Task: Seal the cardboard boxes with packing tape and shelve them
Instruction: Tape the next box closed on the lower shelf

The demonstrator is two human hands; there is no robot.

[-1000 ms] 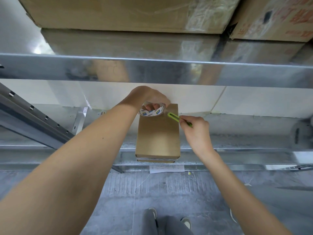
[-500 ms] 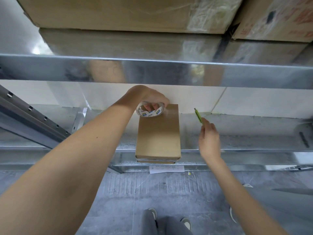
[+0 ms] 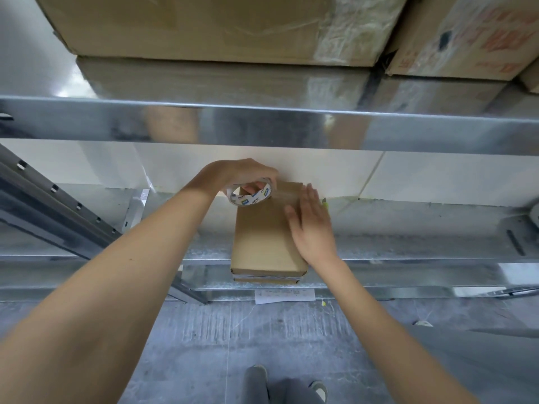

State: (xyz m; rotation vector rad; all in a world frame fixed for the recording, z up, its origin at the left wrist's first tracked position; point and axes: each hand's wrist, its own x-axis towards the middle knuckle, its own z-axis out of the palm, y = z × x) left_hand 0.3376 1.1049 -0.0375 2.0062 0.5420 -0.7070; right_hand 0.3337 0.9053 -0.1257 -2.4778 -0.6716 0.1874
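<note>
Head view shows the cardboard box (image 3: 267, 237) lying on the metal shelf (image 3: 408, 243). The left hand (image 3: 242, 173) grips the tape roll (image 3: 250, 193) at the far end, probably to keep the strip tight. The right hand (image 3: 310, 225), fingers straight, presses flat on the box top.

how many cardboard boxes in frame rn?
4 at least: small box under both hands on the lower shelf, another beneath it, two big ones on the upper shelf, left and right. A corner at far right may be a fifth.
</note>
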